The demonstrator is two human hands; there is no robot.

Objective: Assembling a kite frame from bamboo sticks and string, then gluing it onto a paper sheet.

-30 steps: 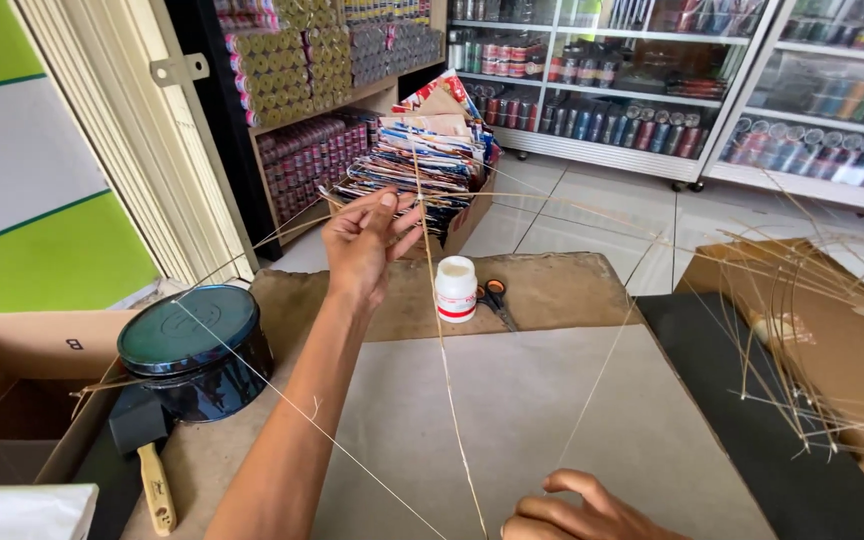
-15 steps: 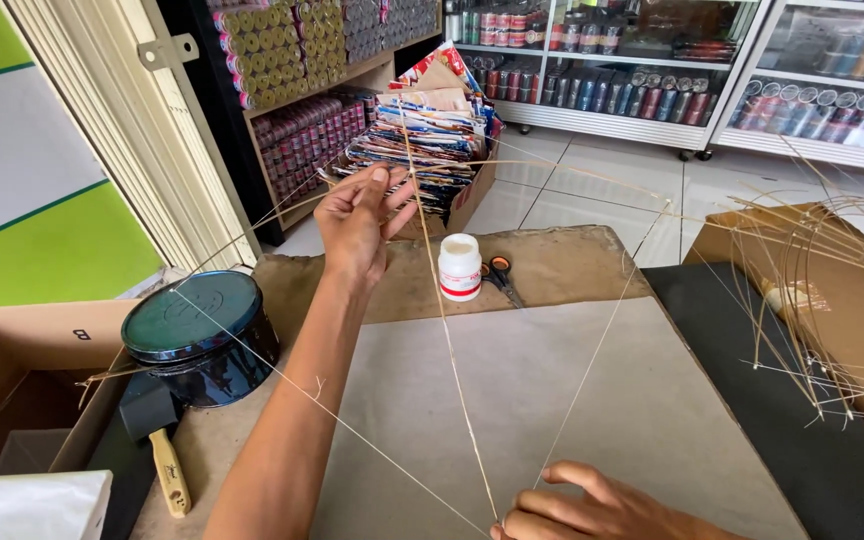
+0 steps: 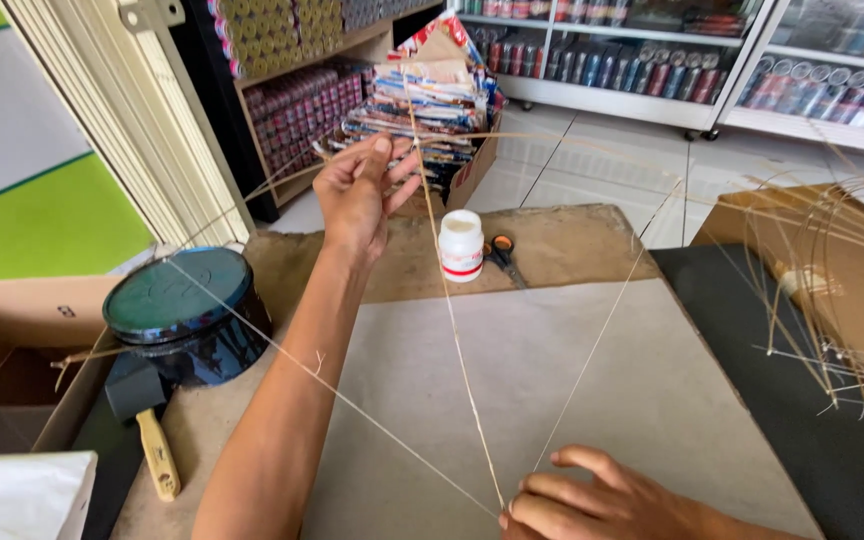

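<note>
1. Nearest to us, our right hand (image 3: 602, 500) lies low on the grey sheet (image 3: 572, 380). Its fingers are curled in and its grip is closed on the bottom end of the thin stick (image 3: 452, 320), right where the two strings run in
2. The left string (image 3: 332, 392) runs taut from that pinch up and out to the left, and the right string (image 3: 592, 345) climbs to the right. Both hang just above the sheet, not lying on it
3. We judge the step in hand to be holding this light frame stretched between both hands. The next move calls for a steady pull and no slack at the bottom pinch, because the stick is thin and would bow or snap easily
4. At the left of the bench (image 3: 552, 240) the hammer (image 3: 147, 420) leans against the round dark tin (image 3: 177, 300), well clear of our forearm
5. Further out, our left hand (image 3: 357, 190) is raised. Its grip is closed thumb against fingers near the stick's top, where the curved cross spar (image 3: 572, 140) meets it, and the forefinger stands straight up
6. Behind the stick, the white bottle (image 3: 460, 245) stands upright with the scissors (image 3: 500, 255) just beside it
7. To the right, a bundle of bare stick frames (image 3: 822, 300) rests on a cardboard box
8. Farthest off are a stack of colourful paper (image 3: 432, 95) and the glass-fronted shelves (image 3: 652, 60)
</note>
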